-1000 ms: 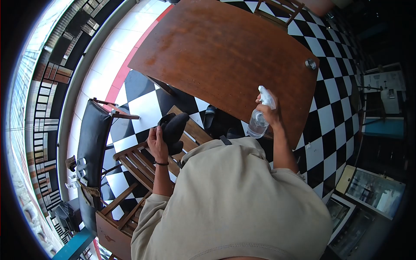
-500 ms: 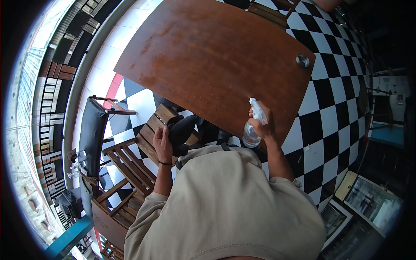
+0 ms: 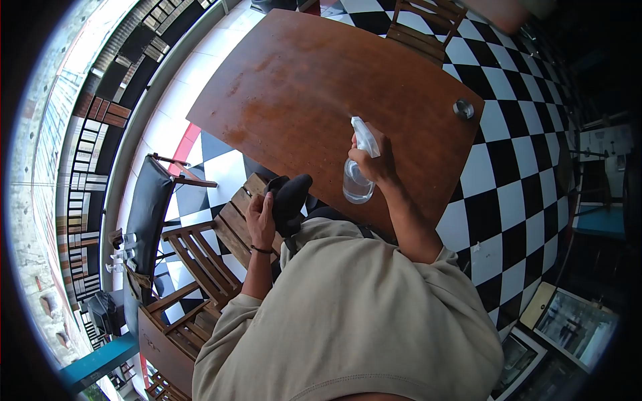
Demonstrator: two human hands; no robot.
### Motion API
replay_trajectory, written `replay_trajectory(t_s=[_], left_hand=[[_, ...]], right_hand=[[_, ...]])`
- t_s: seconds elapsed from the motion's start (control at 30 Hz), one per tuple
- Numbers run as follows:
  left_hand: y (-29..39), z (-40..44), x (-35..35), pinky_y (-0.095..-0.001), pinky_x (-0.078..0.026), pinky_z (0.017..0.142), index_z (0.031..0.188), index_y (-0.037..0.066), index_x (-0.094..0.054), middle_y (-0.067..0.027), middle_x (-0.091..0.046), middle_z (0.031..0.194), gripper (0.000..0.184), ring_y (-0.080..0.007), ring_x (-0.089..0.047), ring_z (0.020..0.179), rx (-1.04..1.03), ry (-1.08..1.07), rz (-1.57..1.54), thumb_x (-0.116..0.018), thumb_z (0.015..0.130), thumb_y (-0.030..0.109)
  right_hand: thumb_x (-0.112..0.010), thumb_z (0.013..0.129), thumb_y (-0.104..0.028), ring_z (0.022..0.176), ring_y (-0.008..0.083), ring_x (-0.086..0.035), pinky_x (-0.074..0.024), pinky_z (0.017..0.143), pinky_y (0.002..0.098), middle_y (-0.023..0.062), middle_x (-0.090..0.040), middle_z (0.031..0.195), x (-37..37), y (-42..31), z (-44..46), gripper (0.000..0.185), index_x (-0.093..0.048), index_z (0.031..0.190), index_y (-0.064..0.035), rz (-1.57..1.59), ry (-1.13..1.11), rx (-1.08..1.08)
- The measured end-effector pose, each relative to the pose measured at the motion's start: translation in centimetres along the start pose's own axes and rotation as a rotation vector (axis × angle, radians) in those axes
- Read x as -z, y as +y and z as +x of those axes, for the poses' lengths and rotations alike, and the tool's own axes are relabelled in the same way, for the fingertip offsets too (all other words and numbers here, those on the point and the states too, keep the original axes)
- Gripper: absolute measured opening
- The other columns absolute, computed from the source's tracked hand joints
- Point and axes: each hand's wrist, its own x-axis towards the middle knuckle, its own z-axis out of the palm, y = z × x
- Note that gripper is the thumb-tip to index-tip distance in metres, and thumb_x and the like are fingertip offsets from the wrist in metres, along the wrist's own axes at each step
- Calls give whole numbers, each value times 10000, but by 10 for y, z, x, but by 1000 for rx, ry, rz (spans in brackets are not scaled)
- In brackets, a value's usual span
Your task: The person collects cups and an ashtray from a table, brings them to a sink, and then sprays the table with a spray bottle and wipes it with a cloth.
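My right hand (image 3: pixel 376 159) is wrapped round a clear spray bottle (image 3: pixel 358 183) with a white trigger head. The bottle is held above the brown wooden table (image 3: pixel 314 73), its nozzle pointing toward the far side. Wet-looking spots and streaks mark the left part of the tabletop. My left hand (image 3: pixel 259 217) is closed on a bunched black cloth (image 3: pixel 291 200), which bulges out to the right of the fingers near the table's front edge. A dark band circles the left wrist.
A round metal dish (image 3: pixel 463 109) sits by the table's right corner. Wooden slatted chairs stand at my left (image 3: pixel 204 257) and beyond the table (image 3: pixel 421 33). A black-cushioned bench (image 3: pixel 148 200) is farther left. The floor (image 3: pixel 501 154) is black-and-white checkered.
My right hand has moved the spray bottle forward and left, farther over the table. My left hand has risen slightly with the black cloth, and the view has shifted a little.
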Motion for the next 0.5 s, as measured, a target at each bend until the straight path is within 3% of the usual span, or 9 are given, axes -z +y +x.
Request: replay_trajectory(t_s=[0.1, 0.13, 0.23, 0.3, 0.4, 0.43, 0.5], left_hand=[[-2, -4, 7, -243, -272, 553, 724, 84, -411, 63, -368, 699, 399, -50, -313, 649, 17, 3, 52, -655, 981, 268], [-1, -6, 9, -247, -269, 553, 721, 85, -422, 63, -367, 690, 398, -53, -314, 647, 21, 5, 54, -653, 981, 277], [3, -3, 7, -252, -270, 553, 721, 83, -433, 59, -369, 680, 402, -58, -319, 644, 30, 1, 66, -661, 972, 299], [-1, 5, 9, -246, -285, 550, 735, 74, -413, 55, -376, 695, 419, -57, -327, 650, 35, -15, 91, -686, 954, 306], [21, 22, 3, -294, -345, 564, 796, 47, -442, -5, -416, 692, 425, -115, -372, 637, -46, -123, 269, -696, 933, 359], [28, 31, -1, -316, -363, 579, 823, 40, -448, -36, -437, 696, 427, -152, -404, 637, -84, -162, 288, -692, 931, 373], [44, 51, -13, -359, -401, 607, 876, 24, -461, -97, -479, 705, 440, -224, -468, 635, -157, -248, 320, -684, 929, 400]], right_hand=[[-598, 644, -133, 733, 237, -641, -507, 702, 348, 111, -631, 791, -1, 10, 6, 270, -591, 890, -22, 215, 92, 35], [-596, 639, -131, 712, 218, -632, -499, 680, 337, 95, -623, 773, 1, 15, 9, 247, -585, 861, -24, 200, 124, 91], [-594, 640, -130, 721, 214, -627, -499, 683, 330, 86, -629, 789, 23, 28, 12, 261, -587, 879, -26, 49, 51, -4], [-600, 641, -111, 746, 216, -624, -499, 697, 329, 86, -628, 829, 27, 29, 5, 290, -584, 918, -26, 61, 149, -16], [-619, 656, -89, 757, 224, -619, -503, 708, 349, 95, -616, 855, 35, 44, -11, 286, -581, 932, -21, 33, 364, 60], [-664, 719, -100, 869, 202, -606, -496, 774, 346, 96, -605, 964, 39, 60, -19, 318, -577, 1019, -38, 5, 411, 54], [-669, 775, -94, 957, 221, -596, -496, 834, 367, 119, -596, 1032, 43, 87, -32, 331, -567, 1084, -30, -87, 609, 131]])
